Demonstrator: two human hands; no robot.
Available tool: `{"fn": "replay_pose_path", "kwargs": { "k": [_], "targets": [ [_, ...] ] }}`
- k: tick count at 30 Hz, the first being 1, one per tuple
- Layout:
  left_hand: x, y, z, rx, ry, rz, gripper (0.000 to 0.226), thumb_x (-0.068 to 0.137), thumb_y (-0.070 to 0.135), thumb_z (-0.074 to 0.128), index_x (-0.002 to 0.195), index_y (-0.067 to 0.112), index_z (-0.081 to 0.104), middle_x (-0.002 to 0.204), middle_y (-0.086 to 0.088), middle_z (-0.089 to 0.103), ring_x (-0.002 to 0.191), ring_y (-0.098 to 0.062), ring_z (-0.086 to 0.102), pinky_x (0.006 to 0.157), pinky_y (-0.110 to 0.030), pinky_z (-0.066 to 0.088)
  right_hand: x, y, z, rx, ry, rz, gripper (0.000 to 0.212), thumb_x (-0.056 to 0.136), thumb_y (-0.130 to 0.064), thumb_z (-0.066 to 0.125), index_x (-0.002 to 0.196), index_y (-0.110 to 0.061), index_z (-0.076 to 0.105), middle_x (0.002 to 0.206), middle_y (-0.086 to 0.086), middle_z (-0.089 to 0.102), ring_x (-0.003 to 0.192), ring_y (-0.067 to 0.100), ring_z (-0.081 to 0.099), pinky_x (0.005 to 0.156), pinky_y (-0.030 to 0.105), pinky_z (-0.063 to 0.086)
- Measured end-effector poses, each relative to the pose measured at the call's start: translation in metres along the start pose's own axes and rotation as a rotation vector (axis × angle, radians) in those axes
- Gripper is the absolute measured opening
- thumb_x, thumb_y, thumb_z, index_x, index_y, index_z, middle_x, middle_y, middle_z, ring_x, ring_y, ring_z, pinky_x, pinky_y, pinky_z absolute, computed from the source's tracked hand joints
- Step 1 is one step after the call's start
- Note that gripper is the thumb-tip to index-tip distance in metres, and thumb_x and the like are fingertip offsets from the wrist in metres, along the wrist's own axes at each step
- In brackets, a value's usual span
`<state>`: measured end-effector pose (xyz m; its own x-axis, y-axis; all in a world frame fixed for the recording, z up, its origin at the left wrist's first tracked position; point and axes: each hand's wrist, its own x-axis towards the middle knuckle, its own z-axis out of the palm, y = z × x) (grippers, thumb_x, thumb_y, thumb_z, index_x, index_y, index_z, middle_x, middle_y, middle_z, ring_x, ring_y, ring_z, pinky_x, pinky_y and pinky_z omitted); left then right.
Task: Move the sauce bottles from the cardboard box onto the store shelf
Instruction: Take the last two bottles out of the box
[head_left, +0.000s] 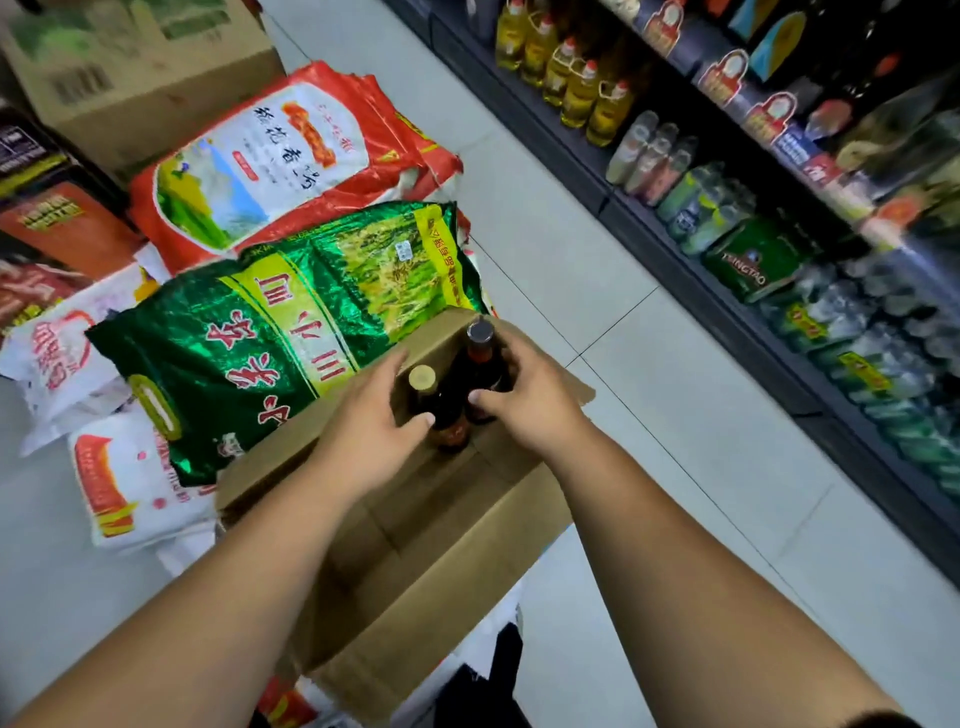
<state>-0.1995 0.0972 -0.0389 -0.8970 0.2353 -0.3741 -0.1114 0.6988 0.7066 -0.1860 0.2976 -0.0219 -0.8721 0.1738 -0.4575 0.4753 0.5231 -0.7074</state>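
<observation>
An open cardboard box (415, 525) lies in front of me on a pile of sacks. Two dark sauce bottles stand at its far end. The gold-capped bottle (439, 410) is nearer, and my left hand (371, 415) wraps around it from the left. The dark-capped bottle (480, 358) stands just behind it, and my right hand (524, 395) closes around it from the right. The store shelf (727, 291) runs along the right side.
Green (291, 332) and red-white (275, 156) rice sacks lie left of the box, with cartons behind them. The shelf holds yellow oil bottles (566, 67), green beer packs (753, 260) and other bottles. White tiled floor (675, 426) lies between box and shelf.
</observation>
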Motion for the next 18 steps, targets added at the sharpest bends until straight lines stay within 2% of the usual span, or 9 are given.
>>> {"fn": "replay_pose_path", "kwargs": {
  "k": [3, 5, 7, 11, 15, 18],
  "targets": [
    [0.018, -0.007, 0.020, -0.048, 0.030, 0.009, 0.081, 0.081, 0.030, 0.075, 0.149, 0.031, 0.032, 0.148, -0.003, 0.047, 0.138, -0.019, 0.042, 0.115, -0.044, 0.034, 0.020, 0.008, 0.013, 0.012, 0.019, -0.071, 0.083, 0.082, -0.021, 0.076, 0.154, -0.033, 0.035, 0.145, -0.003, 0.057, 0.133, 0.016, 0.052, 0.113, 0.035, 0.041],
    [0.025, -0.009, 0.031, -0.051, 0.044, 0.015, 0.079, 0.083, 0.026, 0.074, 0.150, 0.028, 0.031, 0.149, -0.003, 0.046, 0.138, -0.019, 0.041, 0.116, -0.038, 0.032, 0.032, 0.013, 0.019, 0.024, 0.034, -0.096, 0.079, 0.088, -0.015, 0.071, 0.156, -0.030, 0.033, 0.148, -0.002, 0.054, 0.136, 0.015, 0.049, 0.111, 0.024, 0.037],
    [0.029, -0.011, 0.042, -0.071, 0.059, 0.023, 0.078, 0.085, 0.022, 0.073, 0.150, 0.027, 0.030, 0.150, -0.002, 0.045, 0.137, -0.018, 0.042, 0.113, -0.032, 0.033, 0.044, 0.017, 0.024, 0.025, 0.042, -0.123, 0.072, 0.092, -0.011, 0.066, 0.155, -0.028, 0.035, 0.149, -0.002, 0.053, 0.136, 0.015, 0.048, 0.103, 0.015, 0.033],
    [0.034, -0.018, 0.055, -0.076, 0.122, 0.012, 0.066, 0.088, 0.015, 0.068, 0.144, 0.028, 0.037, 0.138, -0.002, 0.056, 0.126, -0.020, 0.053, 0.103, -0.030, 0.042, 0.059, 0.024, 0.034, 0.041, 0.047, -0.156, 0.067, 0.092, -0.001, 0.060, 0.150, -0.030, 0.043, 0.145, -0.002, 0.057, 0.134, 0.015, 0.050, 0.101, 0.012, 0.032],
    [0.030, -0.018, 0.060, -0.040, 0.131, 0.062, 0.055, 0.090, 0.015, 0.066, 0.138, 0.031, 0.045, 0.125, 0.000, 0.062, 0.112, -0.018, 0.058, 0.086, -0.025, 0.041, 0.060, 0.032, 0.036, 0.071, 0.111, -0.188, 0.058, 0.089, 0.002, 0.063, 0.139, -0.027, 0.058, 0.136, -0.003, 0.064, 0.126, 0.012, 0.055, 0.092, -0.005, 0.028],
    [0.022, -0.016, 0.059, -0.012, 0.153, 0.091, 0.045, 0.091, 0.016, 0.064, 0.132, 0.029, 0.051, 0.120, 0.004, 0.063, 0.102, -0.023, 0.060, 0.080, -0.026, 0.041, 0.050, 0.037, 0.033, 0.106, 0.135, -0.172, 0.052, 0.087, 0.000, 0.066, 0.131, -0.028, 0.065, 0.127, -0.006, 0.068, 0.118, 0.010, 0.060, 0.092, -0.001, 0.035]
  ]
}}
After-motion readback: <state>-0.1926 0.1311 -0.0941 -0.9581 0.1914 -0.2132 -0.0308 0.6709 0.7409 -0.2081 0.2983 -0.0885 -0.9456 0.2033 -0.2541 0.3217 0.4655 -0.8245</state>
